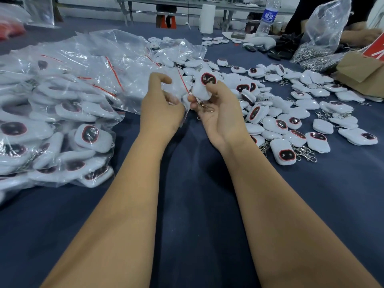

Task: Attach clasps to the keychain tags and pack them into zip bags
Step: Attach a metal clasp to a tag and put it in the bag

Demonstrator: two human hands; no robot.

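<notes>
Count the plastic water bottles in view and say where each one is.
1. A clear water bottle with a blue label stands upright at the table's far edge, right of the white paper roll. Others may be hidden behind the bags.

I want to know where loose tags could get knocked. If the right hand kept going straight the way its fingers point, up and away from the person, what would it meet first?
Probably the loose white keychain tags lying just beyond the right hand, which already holds one tag. Depth is unclear, so it might pass above them.
</notes>
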